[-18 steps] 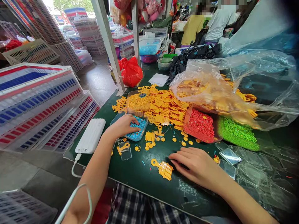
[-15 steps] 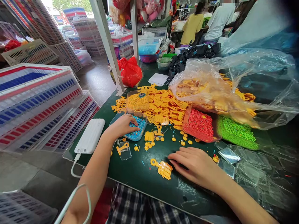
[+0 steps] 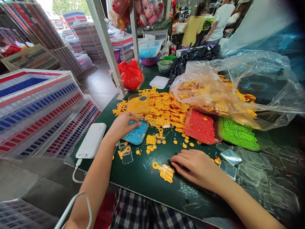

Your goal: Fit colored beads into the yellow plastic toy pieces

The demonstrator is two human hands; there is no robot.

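Note:
My left hand [image 3: 122, 124] reaches into a clear tray of small blue beads [image 3: 137, 134], fingers curled down among the beads. My right hand [image 3: 195, 165] rests palm down on the dark green table [image 3: 143, 184], fingers together, just right of a yellow plastic key-shaped piece [image 3: 165, 171]. What lies under the right fingers is hidden. A tray of yellow beads [image 3: 140, 104], a tray of red beads [image 3: 201, 126] and a heap of green beads [image 3: 237, 133] lie beyond. A pile of yellow plastic parts [image 3: 166, 109] fills the middle.
A white power bank [image 3: 91, 140] with a cable lies at the table's left edge. A large clear bag of yellow parts [image 3: 214, 92] sits at the right. Clear plastic lids [image 3: 257, 171] cover the right side. Stacked crates [image 3: 35, 105] stand left. Two people work at the back.
My left hand has slid slightly further over the blue beads. The view has shifted a little left and down. My right hand stays where it was.

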